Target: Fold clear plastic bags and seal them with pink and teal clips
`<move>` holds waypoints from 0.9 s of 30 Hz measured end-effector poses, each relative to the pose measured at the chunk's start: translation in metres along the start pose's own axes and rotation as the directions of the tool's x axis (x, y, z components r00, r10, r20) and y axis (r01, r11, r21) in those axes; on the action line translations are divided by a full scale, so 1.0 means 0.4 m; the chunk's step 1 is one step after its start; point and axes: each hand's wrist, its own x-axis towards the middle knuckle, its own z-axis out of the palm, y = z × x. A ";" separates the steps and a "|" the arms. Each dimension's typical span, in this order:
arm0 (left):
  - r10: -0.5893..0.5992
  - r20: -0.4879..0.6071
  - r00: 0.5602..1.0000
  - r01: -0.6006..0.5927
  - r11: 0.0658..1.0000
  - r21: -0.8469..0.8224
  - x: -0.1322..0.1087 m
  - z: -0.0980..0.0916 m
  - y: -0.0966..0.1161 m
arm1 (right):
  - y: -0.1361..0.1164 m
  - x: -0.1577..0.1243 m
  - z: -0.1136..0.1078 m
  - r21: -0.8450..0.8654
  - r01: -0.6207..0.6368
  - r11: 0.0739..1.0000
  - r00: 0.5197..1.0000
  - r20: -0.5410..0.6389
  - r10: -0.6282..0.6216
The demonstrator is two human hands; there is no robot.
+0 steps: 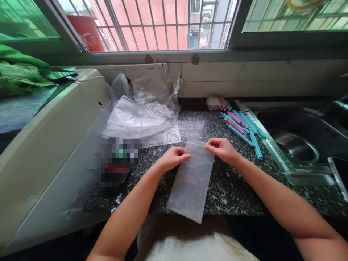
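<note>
Left hand and right hand have thumbs and fingertips closed on one clear bag, forearms slanting inward; left grips its side near the top, right its upper corner. The bag extends below both, over the counter. Beyond the left hand, plastic sheets heap uncountably. Between the right hand and one sink lie overlapping pink and blue strips, too jumbled to count.

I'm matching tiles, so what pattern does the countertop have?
The countertop is black with whitish-grey speckles, best seen in the head view.
</note>
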 end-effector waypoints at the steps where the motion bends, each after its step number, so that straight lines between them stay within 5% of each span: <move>1: -0.001 -0.013 1.000 0.001 1.000 0.002 0.001 0.001 0.000 | 0.003 0.002 -0.002 -0.003 -0.006 1.000 1.000 0.003 0.006; 12: 0.018 0.045 0.999 -0.022 0.994 0.105 -0.004 0.010 0.007 | 0.007 0.008 0.002 0.151 -0.178 0.972 0.968 0.204 0.146; 22: 0.015 0.140 0.990 -0.030 0.994 0.105 -0.009 0.010 0.017 | -0.005 -0.002 0.017 0.026 -0.043 0.999 0.991 0.130 0.039; 27: 0.050 0.007 0.999 -0.050 0.991 0.122 0.000 0.019 0.012 | -0.012 -0.007 0.017 0.027 -0.012 1.000 0.996 0.094 0.009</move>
